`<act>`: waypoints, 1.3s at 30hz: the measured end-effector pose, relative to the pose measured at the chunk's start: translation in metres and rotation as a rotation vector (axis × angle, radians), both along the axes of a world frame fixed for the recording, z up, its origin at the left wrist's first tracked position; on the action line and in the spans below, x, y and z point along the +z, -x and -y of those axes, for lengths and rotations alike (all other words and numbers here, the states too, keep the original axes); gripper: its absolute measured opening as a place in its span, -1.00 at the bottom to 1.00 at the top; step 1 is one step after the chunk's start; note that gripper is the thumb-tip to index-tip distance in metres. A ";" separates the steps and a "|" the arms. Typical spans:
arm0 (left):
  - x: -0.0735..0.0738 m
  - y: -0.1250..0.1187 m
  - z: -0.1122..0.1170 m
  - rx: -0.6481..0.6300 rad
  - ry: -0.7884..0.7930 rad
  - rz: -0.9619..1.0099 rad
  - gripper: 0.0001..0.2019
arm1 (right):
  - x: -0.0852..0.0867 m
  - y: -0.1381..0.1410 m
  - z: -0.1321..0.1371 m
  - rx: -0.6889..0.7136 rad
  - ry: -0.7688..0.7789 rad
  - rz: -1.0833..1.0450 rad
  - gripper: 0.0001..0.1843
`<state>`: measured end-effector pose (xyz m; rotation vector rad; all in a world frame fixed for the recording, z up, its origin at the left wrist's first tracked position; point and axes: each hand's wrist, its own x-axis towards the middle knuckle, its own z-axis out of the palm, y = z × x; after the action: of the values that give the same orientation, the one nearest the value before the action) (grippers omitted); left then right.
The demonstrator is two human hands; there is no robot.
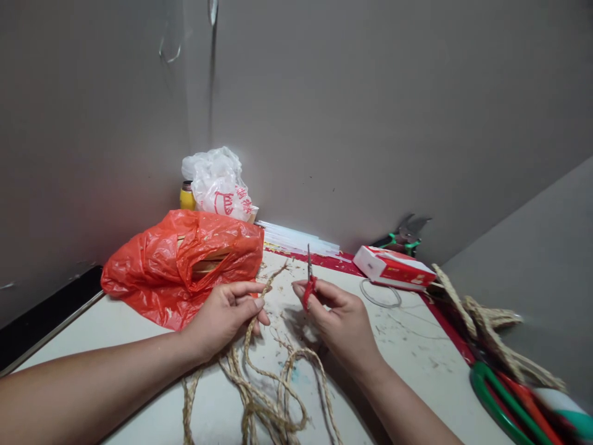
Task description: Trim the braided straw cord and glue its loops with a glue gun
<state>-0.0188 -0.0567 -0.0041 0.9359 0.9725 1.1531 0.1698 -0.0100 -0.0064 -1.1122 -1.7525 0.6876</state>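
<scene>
Between the thumb and fingers of my left hand (231, 312) is the end of a braided straw cord (250, 340), its frayed tip pointing up and away. The rest of the cord lies in loose loops on the white table toward me. My right hand (340, 315) is closed around the red handles of small scissors (309, 278), with the blades pointing upward. A gap separates the blades from the cord's tip. Whether the blades are fully together is hard to make out.
A red plastic bag (148, 272) with straw strips inside lies at left. Behind it are a white plastic bag (215, 179) and a yellow jar (187, 196). Glue sticks (296, 238), a red-white box (393, 269), pruning shears (407, 235), a wire coil (382, 296) and green-handled scissors (491, 395) lie around.
</scene>
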 end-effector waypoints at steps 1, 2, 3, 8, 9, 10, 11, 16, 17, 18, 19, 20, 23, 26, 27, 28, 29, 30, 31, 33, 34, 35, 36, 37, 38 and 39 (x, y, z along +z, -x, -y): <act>0.000 0.000 0.001 -0.021 -0.014 -0.041 -0.53 | 0.001 0.003 0.001 0.007 0.060 -0.087 -0.76; 0.000 -0.001 0.002 -0.039 -0.029 -0.075 -0.53 | 0.003 0.005 0.002 0.017 0.112 -0.161 -0.76; 0.000 -0.001 0.003 -0.052 -0.043 -0.101 -0.52 | 0.005 0.007 0.004 0.029 0.153 -0.216 -0.76; 0.001 -0.004 0.007 -0.077 -0.054 -0.166 -0.55 | 0.012 0.010 0.006 0.053 0.246 -0.286 -0.73; 0.001 -0.004 0.008 -0.084 -0.055 -0.175 -0.57 | 0.012 0.009 0.005 0.046 0.251 -0.310 -0.72; 0.001 -0.005 0.009 -0.090 -0.058 -0.180 -0.59 | 0.011 0.007 0.004 0.038 0.254 -0.344 -0.71; 0.001 -0.005 0.009 -0.097 -0.062 -0.183 -0.61 | 0.010 0.005 0.002 0.031 0.256 -0.384 -0.72; 0.001 -0.004 0.007 -0.104 -0.018 -0.143 -0.62 | 0.006 0.001 -0.006 0.040 0.348 -0.492 -0.71; 0.001 -0.004 0.006 -0.104 0.004 -0.118 -0.61 | 0.006 0.001 -0.006 0.054 0.377 -0.491 -0.68; 0.002 -0.003 0.005 -0.105 0.025 -0.088 -0.61 | 0.006 0.002 -0.005 0.075 0.406 -0.487 -0.65; 0.001 -0.003 0.004 -0.111 0.045 -0.057 -0.61 | 0.007 0.002 -0.004 0.101 0.433 -0.483 -0.63; 0.001 -0.002 0.003 -0.120 0.060 -0.027 -0.62 | 0.008 0.003 -0.003 0.129 0.458 -0.480 -0.62; -0.001 -0.001 0.002 -0.147 0.062 0.021 -0.67 | 0.010 0.005 0.001 0.199 0.519 -0.475 -0.62; -0.002 0.000 0.002 -0.178 0.052 0.022 -0.69 | 0.012 0.006 0.004 0.220 0.525 -0.458 -0.66; -0.003 0.001 0.002 -0.186 0.058 0.017 -0.69 | 0.012 0.006 0.005 0.216 0.517 -0.454 -0.70; -0.003 0.001 0.002 -0.192 0.065 0.010 -0.69 | 0.013 0.006 0.005 0.211 0.508 -0.454 -0.72; -0.003 0.000 0.003 -0.195 0.071 0.000 -0.69 | 0.013 0.006 0.005 0.204 0.501 -0.458 -0.74; -0.002 0.000 0.003 -0.196 0.073 -0.012 -0.68 | 0.012 0.006 0.005 0.197 0.496 -0.468 -0.74; -0.002 -0.001 0.003 -0.198 0.069 -0.023 -0.68 | 0.012 0.006 0.005 0.193 0.494 -0.486 -0.73; 0.000 -0.002 0.003 -0.209 0.048 -0.041 -0.66 | 0.011 0.006 0.004 0.199 0.501 -0.528 -0.71; 0.001 -0.002 0.003 -0.215 0.034 -0.048 -0.65 | 0.010 0.006 0.004 0.206 0.507 -0.543 -0.70; 0.001 -0.003 0.003 -0.219 0.019 -0.054 -0.65 | 0.010 0.006 0.004 0.213 0.513 -0.552 -0.69; 0.002 -0.003 0.004 -0.219 0.004 -0.060 -0.65 | 0.010 0.005 0.003 0.218 0.517 -0.555 -0.68; 0.002 -0.003 0.004 -0.213 -0.008 -0.066 -0.65 | 0.009 0.005 0.003 0.216 0.521 -0.553 -0.68; 0.002 -0.003 0.004 -0.204 -0.020 -0.072 -0.66 | 0.009 0.005 0.003 0.209 0.521 -0.550 -0.68; 0.002 -0.003 0.004 -0.194 -0.031 -0.076 -0.67 | 0.009 0.005 0.002 0.199 0.520 -0.548 -0.69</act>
<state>-0.0157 -0.0610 -0.0019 1.0813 0.9053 0.9773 0.1651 -0.0123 0.0029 -0.9550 -1.2441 1.4776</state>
